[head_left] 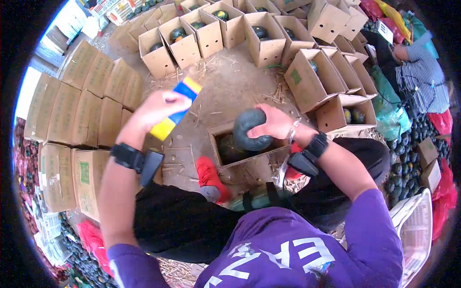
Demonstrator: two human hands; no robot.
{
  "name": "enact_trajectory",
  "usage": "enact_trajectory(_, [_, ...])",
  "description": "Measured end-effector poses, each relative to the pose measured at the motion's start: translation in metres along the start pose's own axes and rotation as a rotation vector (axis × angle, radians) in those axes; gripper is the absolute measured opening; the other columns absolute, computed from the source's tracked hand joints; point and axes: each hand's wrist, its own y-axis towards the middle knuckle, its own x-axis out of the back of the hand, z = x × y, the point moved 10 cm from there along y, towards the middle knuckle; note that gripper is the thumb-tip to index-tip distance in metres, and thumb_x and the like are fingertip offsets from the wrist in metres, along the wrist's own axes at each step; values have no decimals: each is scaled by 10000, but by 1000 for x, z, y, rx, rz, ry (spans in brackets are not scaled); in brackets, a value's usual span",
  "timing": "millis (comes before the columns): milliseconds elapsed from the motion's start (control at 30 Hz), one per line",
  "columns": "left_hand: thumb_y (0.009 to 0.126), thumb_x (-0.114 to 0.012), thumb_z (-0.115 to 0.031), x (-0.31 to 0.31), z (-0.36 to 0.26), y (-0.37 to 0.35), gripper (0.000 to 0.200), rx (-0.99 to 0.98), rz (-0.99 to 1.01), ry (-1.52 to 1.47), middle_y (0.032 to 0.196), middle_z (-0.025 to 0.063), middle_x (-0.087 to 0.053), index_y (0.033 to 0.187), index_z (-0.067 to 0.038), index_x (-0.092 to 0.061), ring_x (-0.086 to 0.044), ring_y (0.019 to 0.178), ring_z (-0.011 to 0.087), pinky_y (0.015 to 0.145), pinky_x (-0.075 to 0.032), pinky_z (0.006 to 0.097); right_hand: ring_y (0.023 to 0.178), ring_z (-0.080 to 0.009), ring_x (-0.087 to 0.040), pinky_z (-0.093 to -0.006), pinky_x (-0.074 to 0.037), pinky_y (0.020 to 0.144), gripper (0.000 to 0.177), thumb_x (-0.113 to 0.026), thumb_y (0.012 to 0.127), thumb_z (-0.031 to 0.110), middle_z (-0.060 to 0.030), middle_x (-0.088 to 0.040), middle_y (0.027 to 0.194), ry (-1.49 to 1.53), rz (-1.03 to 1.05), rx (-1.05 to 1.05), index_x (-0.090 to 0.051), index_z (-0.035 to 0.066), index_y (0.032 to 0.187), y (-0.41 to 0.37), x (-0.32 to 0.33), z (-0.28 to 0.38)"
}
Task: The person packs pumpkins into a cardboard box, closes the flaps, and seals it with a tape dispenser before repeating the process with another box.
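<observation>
- Left hand: mostly closed, thumb bent over a blue and yellow strip, so yeah, the left hand has a proper hold on it. Bit blurry, can't tell what the strip is.
- Right hand: half open, curved around one side of a dark green squash, thumb on the near side. The squash shows right over the open box's mouth, can't tell if it touches the rim.
- Way over to the left of the left hand: a stack of closed cartons, couple of layers high, green print on some.
- Ahead of both hands: a curved row of open cartons with squashes down inside, some with orange patches.
- Between the hands but closer to the body: a red shoe on the dirt floor, bits of straw around it.
- Just under the right hand: the open box, with something dark green in there, mostly in shadow.
- Right of the right hand, a bit ahead: more open cartons, squashes in some.
- Far right: green plastic bag, a person in a striped top and loose dark squashes on the ground.
</observation>
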Motion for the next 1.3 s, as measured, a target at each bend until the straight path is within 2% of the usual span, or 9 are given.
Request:
enact_trajectory(233, [738,-564,-574,-110,138,1,633,291,11,208,780,165,-636,878,39,-635,-612,753,236,690,-467,337,946,-371,-559,-381,-448,834,742,-687,637,291,-227,-585,1019,-465,31,62,-387,-24,1237,48,-43,-91])
enact_trajectory(333, [760,-525,-592,-150,171,8,680,381,-4,-25,885,181,-634,905,65,-623,-605,835,230,742,-457,333,876,-309,-600,-383,-485,753,361,-504,775,158,-190,-615,930,-905,66,-101,-523,24,1110,52,-50,-117])
enact_trajectory(600, [788,-539,-560,-160,152,-8,678,397,136,-455,1002,104,-601,1109,37,-548,-557,937,180,817,-429,303,769,-341,-588,-440,-475,681,247,-483,817,243,-193,-596,801,-561,-736,148,-616,37,785,-7,81,-81])
enact_trajectory(700, [735,-591,-561,-199,173,34,673,387,15,46,1016,116,-618,1079,17,-578,-578,954,215,807,-447,312,983,-387,-546,-428,-433,851,698,-465,738,589,-309,-561,985,-279,140,-94,-609,-71,916,12,-32,-104])
enact_trajectory(733, [719,-593,-577,-197,157,33,681,438,-39,374,1022,129,-621,1071,6,-587,-581,967,237,809,-448,317,1193,-439,-347,-463,-372,925,801,-494,698,645,-344,-358,1252,-809,-74,247,-579,-93,997,2,-75,-97])
enact_trajectory(767, [711,-592,-586,-202,161,38,687,406,-43,262,1026,137,-620,1072,-2,-588,-580,972,250,811,-447,321,1269,-474,-159,-484,-321,968,881,-487,711,665,-304,-161,1378,-834,338,25,-506,-123,1104,-22,-95,-73])
enact_trajectory(1033, [661,-639,-584,-218,225,59,686,304,37,-503,1004,137,-630,1068,-34,-598,-591,964,249,816,-448,342,1078,-257,-433,-407,-311,921,372,-513,801,323,-97,-473,1149,-769,-307,524,-510,152,1131,44,-73,-53])
enact_trajectory(1133, [655,-659,-567,-222,229,63,690,293,-144,-64,986,130,-636,1066,-17,-593,-593,957,232,814,-448,331,1053,-263,-450,-419,-328,890,332,-527,754,251,-95,-512,1047,-819,-340,841,-533,151,1070,51,-72,-25])
enact_trajectory(1300, [609,-739,-480,-204,192,47,684,401,-117,-166,986,123,-638,1059,12,-586,-610,902,221,794,-460,326,1086,-286,-422,-486,-305,898,305,-473,818,262,-103,-539,1035,-729,-630,249,-525,167,1104,97,10,-33])
